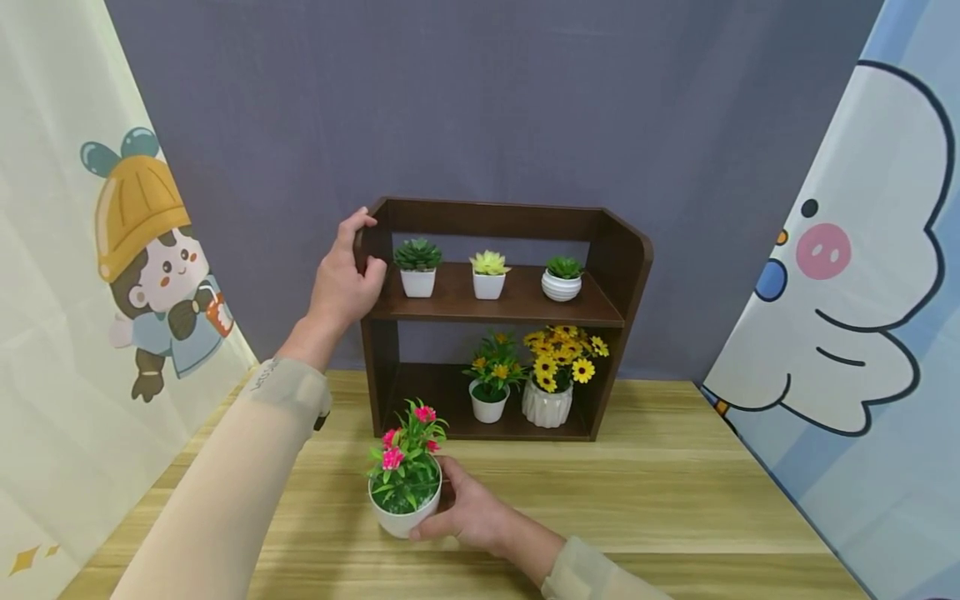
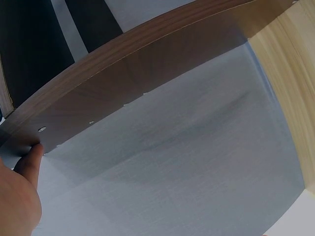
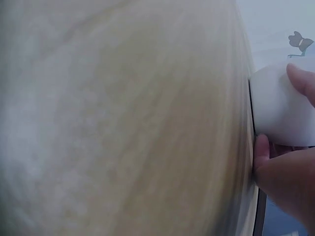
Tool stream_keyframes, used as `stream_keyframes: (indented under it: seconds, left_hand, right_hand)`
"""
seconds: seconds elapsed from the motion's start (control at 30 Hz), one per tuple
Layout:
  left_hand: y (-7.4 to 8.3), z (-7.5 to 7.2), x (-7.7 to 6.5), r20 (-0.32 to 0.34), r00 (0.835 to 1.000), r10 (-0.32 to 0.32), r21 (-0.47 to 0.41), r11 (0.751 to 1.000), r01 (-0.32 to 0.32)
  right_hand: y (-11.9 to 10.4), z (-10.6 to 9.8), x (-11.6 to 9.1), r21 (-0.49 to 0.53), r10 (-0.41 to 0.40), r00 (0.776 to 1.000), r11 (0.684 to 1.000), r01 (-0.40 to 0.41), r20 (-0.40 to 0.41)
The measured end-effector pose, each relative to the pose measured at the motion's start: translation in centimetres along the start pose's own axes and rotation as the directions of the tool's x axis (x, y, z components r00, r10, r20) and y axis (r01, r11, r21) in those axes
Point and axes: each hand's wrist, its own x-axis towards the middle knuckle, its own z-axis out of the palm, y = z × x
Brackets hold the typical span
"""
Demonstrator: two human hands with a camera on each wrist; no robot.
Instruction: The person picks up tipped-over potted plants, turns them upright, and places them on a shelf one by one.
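Note:
My left hand (image 1: 345, 283) grips the upper left side of a dark brown two-tier shelf (image 1: 495, 312), its thumb toward the inside. In the left wrist view, a finger (image 2: 33, 169) lies against the outer face of the side panel (image 2: 133, 69). In front of the shelf, my right hand (image 1: 472, 508) holds a white pot (image 1: 405, 521) with pink flowers (image 1: 392, 457) and green leaves. Thumb and fingers go round the pot's right side. From the right wrist, the smooth white pot (image 3: 280, 105) shows close over the wooden table, part of it cut off by the frame edge.
On the upper tier stand a dark green succulent (image 1: 417, 265), a yellow-green one (image 1: 489, 273) and a small round-potted one (image 1: 562, 277). Below are an orange-flowered plant (image 1: 491, 392) and yellow daisies (image 1: 551, 375) in a ribbed vase. Curtains surround the wooden table (image 1: 675, 500).

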Motion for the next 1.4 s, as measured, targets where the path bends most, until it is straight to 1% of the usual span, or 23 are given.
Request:
stream_keyframes:
  seconds: [0.2,0.5,0.7,0.83,1.03,1.13,1.4]
  left_hand:
    - [0.0,0.1,0.0,0.006,1.0,0.001,-0.008,1.0,-0.001]
    - [-0.1,0.1,0.1,-0.005,1.0,-0.001,-0.015,1.0,0.001]
    - [-0.1,0.0,0.1,-0.006,1.0,0.003,-0.011,1.0,-0.003]
    - [-0.1,0.1,0.1,-0.009,1.0,0.002,-0.01,1.0,-0.003]
    - [-0.2,0.1,0.0,-0.005,1.0,0.003,0.0,1.0,-0.003]
    - [-0.2,0.2,0.0,-0.006,1.0,0.007,-0.003,1.0,-0.007]
    - [-0.2,0.2,0.1,-0.008,1.0,0.009,-0.01,1.0,-0.009]
  right_hand:
    - [-0.1,0.0,0.0,0.002,-0.023,1.0,1.0,0.023,-0.014]
    - [-0.2,-0.4,0.7,0.012,-0.063,0.997,0.998,0.064,-0.049]
    - [-0.3,-0.6,1.5,0.002,-0.065,0.992,0.998,0.066,-0.107]
    - [-0.4,-0.8,2.0,-0.015,-0.075,0.987,0.997,0.074,-0.144]
    - [-0.5,-1.3,2.9,-0.032,-0.114,0.975,0.993,0.11,-0.188]
    - [-0.3,-1.7,3.6,-0.043,-0.112,0.97,0.994,0.105,-0.218]
    - [-0.1,-2.3,5.7,-0.073,-0.148,0.949,0.988,0.133,-0.28]
